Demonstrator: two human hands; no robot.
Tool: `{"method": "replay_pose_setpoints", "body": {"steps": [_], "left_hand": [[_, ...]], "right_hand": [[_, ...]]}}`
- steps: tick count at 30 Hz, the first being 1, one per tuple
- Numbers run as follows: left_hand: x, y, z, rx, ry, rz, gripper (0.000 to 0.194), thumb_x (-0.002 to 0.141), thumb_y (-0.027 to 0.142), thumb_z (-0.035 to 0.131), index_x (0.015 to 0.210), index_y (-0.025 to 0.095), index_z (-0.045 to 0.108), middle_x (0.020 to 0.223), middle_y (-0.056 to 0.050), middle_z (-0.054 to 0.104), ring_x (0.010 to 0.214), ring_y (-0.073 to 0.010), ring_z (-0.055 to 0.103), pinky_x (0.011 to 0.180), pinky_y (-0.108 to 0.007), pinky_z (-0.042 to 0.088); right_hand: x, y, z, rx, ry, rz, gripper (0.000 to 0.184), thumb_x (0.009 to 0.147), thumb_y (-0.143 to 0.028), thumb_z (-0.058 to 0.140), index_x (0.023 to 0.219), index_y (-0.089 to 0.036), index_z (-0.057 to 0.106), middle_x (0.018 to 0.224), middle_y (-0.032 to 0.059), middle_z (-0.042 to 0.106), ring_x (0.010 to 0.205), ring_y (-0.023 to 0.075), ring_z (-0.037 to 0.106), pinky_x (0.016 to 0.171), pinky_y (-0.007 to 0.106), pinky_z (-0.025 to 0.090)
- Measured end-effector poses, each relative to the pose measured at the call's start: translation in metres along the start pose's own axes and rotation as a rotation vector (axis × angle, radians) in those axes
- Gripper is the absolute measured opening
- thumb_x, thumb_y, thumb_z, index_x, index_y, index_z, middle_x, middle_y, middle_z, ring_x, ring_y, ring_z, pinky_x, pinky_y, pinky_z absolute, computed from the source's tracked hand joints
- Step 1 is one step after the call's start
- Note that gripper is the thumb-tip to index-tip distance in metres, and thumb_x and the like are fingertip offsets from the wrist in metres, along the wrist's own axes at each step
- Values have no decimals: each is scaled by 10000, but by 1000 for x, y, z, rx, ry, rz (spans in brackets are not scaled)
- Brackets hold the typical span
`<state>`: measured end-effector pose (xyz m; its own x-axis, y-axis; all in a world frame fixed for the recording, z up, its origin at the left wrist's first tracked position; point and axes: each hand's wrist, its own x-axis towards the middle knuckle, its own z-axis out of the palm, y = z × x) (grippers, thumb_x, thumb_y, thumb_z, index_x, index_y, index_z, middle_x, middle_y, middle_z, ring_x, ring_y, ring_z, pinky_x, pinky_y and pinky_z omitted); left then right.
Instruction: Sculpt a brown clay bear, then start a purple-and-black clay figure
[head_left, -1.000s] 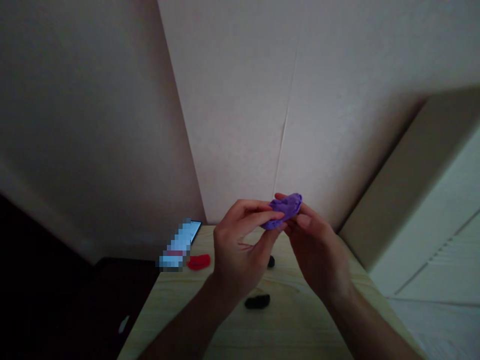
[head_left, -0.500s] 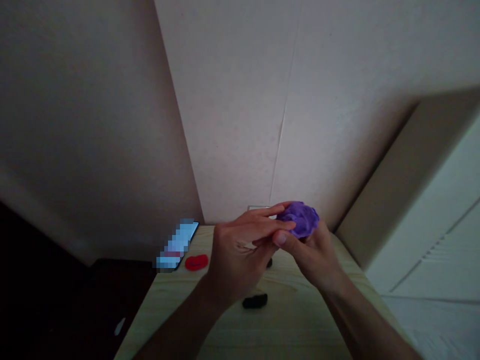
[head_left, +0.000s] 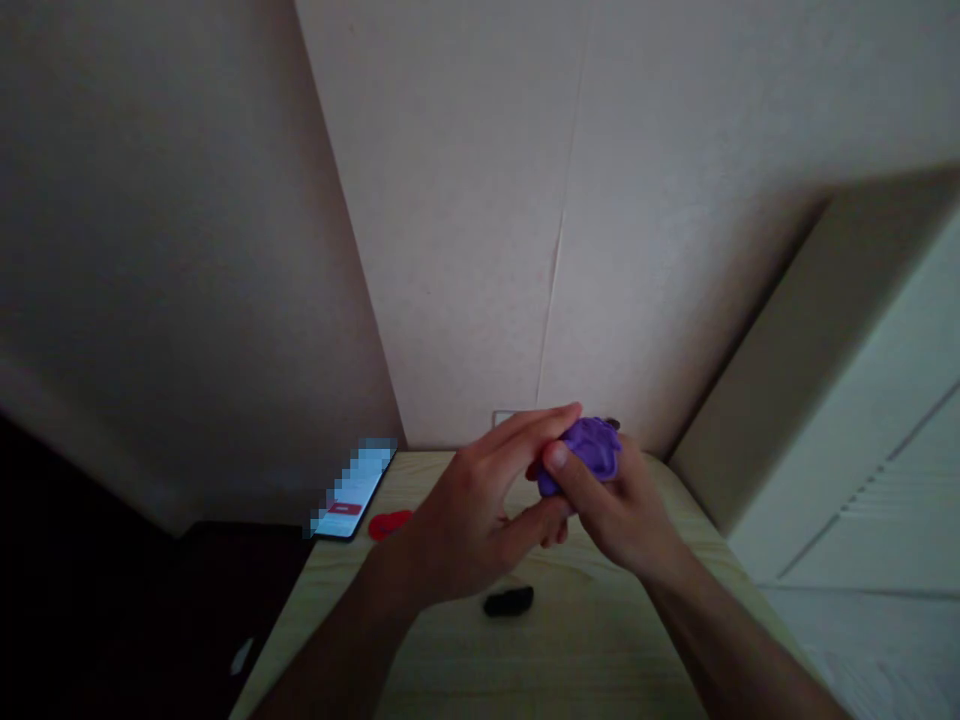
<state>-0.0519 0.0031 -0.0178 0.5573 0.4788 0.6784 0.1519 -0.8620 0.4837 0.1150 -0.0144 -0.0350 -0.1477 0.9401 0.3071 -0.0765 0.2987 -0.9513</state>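
Observation:
Both hands are raised above the tabletop around a crumpled lump of purple modelling clay (head_left: 598, 450). My left hand (head_left: 465, 520) has its fingers curved over the far left side of the clay, with the thumb underneath. My right hand (head_left: 630, 515) grips the lump from the near right, its thumb pressing on the face. A black clay-like piece (head_left: 508, 601) lies on the wood below them. Left of my left hand is a flat red piece (head_left: 388, 523), partly covered by that wrist.
A lit smartphone (head_left: 356, 490) with a partly blurred screen lies at the far left corner of the wooden table (head_left: 570, 660). A pale wall (head_left: 465, 250) rises behind. To the right stands a light cabinet (head_left: 862, 450); the floor at left is dark.
The purple clay has turned between the hands, from a thin edge-on shape to a more bunched lump. My right thumb has come over its front. My left fingers have shifted along its edge.

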Motion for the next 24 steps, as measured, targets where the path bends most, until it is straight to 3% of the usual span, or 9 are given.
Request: {"method": "replay_pose_setpoints", "body": {"steps": [4, 7, 9, 12, 15, 18, 21, 24], "left_hand": [[0, 1, 5, -27, -42, 3, 658, 975, 295, 704, 1563, 211, 422, 1496, -170, 582, 1411, -264, 566, 1199, -425, 478], [0, 1, 11, 13, -27, -18, 605, 992, 335, 676, 1529, 188, 441, 1424, -187, 611, 1327, -275, 622, 1135, -419, 533], [0, 0, 14, 79, 8, 1, 523, 1017, 322, 631, 1484, 149, 471, 1353, -193, 643, 1254, -272, 660, 1085, -402, 566], [-2, -6, 20, 183, 64, 46, 414, 1049, 240, 529, 1449, 146, 483, 1302, -184, 665, 1215, -269, 677, 1038, -392, 588], [-2, -13, 25, 230, 133, 40, 379, 1041, 202, 497, 1418, 158, 499, 1246, -171, 686, 1156, -273, 694, 990, -405, 603], [0, -16, 30, 192, 210, -20, 310, 1032, 208, 533, 1337, 156, 553, 1176, -157, 712, 1091, -266, 713, 959, -405, 607], [6, -16, 35, 125, 174, -45, 227, 1006, 155, 507, 1196, 136, 629, 1094, -158, 736, 1013, -270, 732, 899, -408, 621], [14, -17, 40, 53, 72, -65, 261, 951, 111, 491, 1138, 133, 671, 1094, -167, 756, 1005, -287, 745, 891, -423, 627]], "right_hand": [[1, 1, 2, 274, -58, 200, 712, 722, -908, 642, 645, -201, 674, 386, -38, 538, 256, 109, 472, 269, 211, 412], [3, -2, 3, 435, -202, 337, 851, 622, -1051, 482, 578, -216, 639, 335, -61, 430, 207, 103, 387, 234, 228, 385], [4, -4, 0, 441, -300, 377, 872, 629, -1075, 396, 471, -233, 554, 309, -55, 378, 219, 111, 420, 257, 226, 404], [6, -3, -7, 302, -361, 354, 915, 695, -1062, 297, 410, -224, 528, 347, 14, 485, 300, 136, 536, 311, 219, 423], [8, -1, -12, 69, -158, 179, 854, 798, -970, 409, 579, -191, 680, 503, 51, 646, 456, 157, 638, 412, 226, 497], [11, 1, -13, -53, 143, -90, 536, 842, -734, 713, 965, -215, 767, 891, 54, 788, 760, 184, 735, 646, 256, 609], [14, 3, -11, -31, 181, -223, 507, 833, -554, 831, 1241, -276, 714, 1284, 62, 751, 1120, 249, 744, 946, 353, 621], [14, 7, -11, -26, 172, -231, 379, 847, -400, 856, 1198, -299, 755, 1282, 48, 770, 1141, 276, 762, 996, 411, 622]]}}
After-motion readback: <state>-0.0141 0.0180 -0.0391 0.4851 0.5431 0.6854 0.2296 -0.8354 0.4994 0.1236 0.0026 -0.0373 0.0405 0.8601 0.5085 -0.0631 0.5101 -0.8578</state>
